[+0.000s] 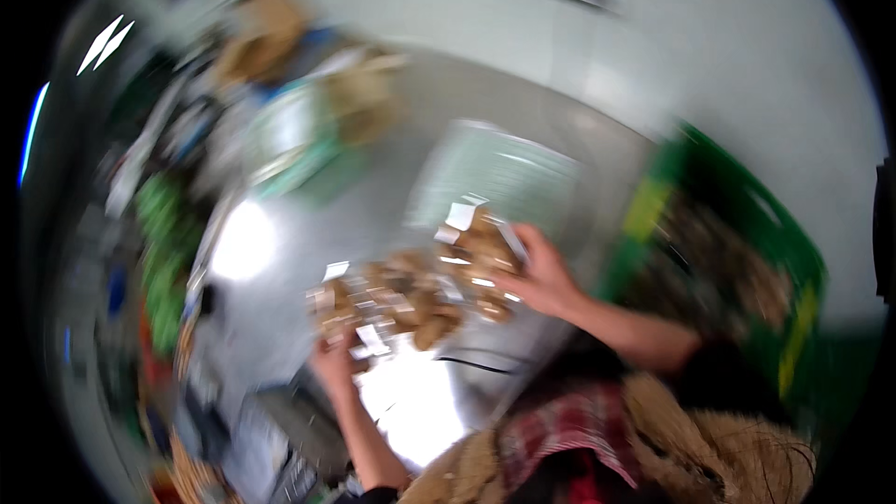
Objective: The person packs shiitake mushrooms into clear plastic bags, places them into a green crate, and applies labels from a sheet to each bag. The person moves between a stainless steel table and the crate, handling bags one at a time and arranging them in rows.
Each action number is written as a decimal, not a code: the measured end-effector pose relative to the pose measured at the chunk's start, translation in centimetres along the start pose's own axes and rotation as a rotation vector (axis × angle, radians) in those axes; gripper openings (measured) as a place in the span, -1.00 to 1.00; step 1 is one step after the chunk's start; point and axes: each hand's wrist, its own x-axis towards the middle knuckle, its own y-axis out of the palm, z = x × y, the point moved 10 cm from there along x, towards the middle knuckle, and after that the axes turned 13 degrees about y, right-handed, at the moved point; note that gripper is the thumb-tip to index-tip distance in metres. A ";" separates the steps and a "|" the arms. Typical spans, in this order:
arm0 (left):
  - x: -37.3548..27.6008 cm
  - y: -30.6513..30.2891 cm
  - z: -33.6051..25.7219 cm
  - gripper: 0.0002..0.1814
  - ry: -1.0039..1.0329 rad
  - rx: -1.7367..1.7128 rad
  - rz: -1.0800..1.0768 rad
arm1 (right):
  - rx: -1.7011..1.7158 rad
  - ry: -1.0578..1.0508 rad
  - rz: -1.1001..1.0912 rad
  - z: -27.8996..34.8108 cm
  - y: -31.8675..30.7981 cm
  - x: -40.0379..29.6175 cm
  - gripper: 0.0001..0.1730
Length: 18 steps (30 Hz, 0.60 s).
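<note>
Motion blurs the whole view. A loose pile of small brown pieces (420, 294) with white tags (460, 216) lies on a shiny metal table (273, 336). At the pile's right end, my right hand (549, 273) has its thumb and fingers apart against the pieces. My left hand (334, 360) touches the pile's lower left end, its fingers partly hidden. Blur hides whether either hand grips a piece. Just beyond the pile lies a flat, pale green translucent sheet or bag (497, 168).
Right of the table stands a green crate (784, 238) with yellow patches, holding brownish contents. Pale green plastic packs (294, 133) and brown paper or card (262, 35) sit at the far left. A dark cable (476, 365) lies near me; green material (164, 259) hangs beyond the left edge.
</note>
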 end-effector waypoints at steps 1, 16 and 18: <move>-1.1 2.0 -1.9 -0.68 -0.038 0.012 0.057 | 0.065 0.014 0.015 -0.4 -2.7 -0.8 -0.28; -27.1 43.3 -18.8 -0.39 0.438 -0.223 0.967 | 0.295 0.370 -0.811 -10.4 -41.8 -31.2 -0.40; -29.7 44.6 -19.6 -0.39 0.458 -0.183 0.999 | 0.257 0.382 -0.852 -11.6 -43.1 -33.3 -0.42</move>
